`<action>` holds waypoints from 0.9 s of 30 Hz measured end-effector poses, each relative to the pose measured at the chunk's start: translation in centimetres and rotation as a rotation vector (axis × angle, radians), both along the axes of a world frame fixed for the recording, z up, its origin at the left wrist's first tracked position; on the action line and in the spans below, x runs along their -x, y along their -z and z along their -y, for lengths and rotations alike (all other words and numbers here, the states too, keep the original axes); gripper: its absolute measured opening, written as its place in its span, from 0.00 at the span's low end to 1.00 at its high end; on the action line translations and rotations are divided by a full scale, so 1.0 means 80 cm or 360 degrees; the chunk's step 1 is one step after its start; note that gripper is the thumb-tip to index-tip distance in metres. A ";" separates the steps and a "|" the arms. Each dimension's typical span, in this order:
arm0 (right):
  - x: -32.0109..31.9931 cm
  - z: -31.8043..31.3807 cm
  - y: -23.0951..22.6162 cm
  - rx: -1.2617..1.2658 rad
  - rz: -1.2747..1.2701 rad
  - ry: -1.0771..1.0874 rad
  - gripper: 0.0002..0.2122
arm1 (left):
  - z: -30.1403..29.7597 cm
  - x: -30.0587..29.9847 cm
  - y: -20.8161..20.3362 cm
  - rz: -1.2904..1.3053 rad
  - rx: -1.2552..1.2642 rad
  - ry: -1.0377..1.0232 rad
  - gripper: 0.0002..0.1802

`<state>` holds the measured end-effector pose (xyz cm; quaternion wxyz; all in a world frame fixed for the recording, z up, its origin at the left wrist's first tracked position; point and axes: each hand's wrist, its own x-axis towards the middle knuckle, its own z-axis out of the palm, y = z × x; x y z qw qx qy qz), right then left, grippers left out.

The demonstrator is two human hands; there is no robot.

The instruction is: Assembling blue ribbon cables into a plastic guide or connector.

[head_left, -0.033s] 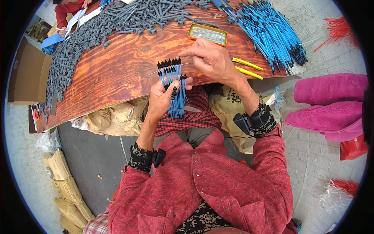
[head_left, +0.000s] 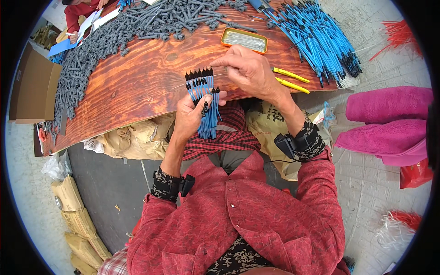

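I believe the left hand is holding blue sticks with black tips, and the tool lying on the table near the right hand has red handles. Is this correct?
Not quite: the tool on the table near the right hand has yellow handles, as the head view shows. The left hand is indeed holding blue sticks with black tips.

Blue sticks (head_left: 208,123) partly hide the left hand (head_left: 188,115).

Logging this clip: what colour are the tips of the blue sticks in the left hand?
The tips are black; head view.
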<state>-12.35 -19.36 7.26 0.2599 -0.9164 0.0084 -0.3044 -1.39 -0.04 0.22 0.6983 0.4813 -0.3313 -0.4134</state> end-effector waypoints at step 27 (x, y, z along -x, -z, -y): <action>-0.006 -0.012 0.018 -0.0424 0.0096 -0.0080 0.12 | -0.001 0.000 -0.005 -0.0055 -0.0007 0.0034 0.13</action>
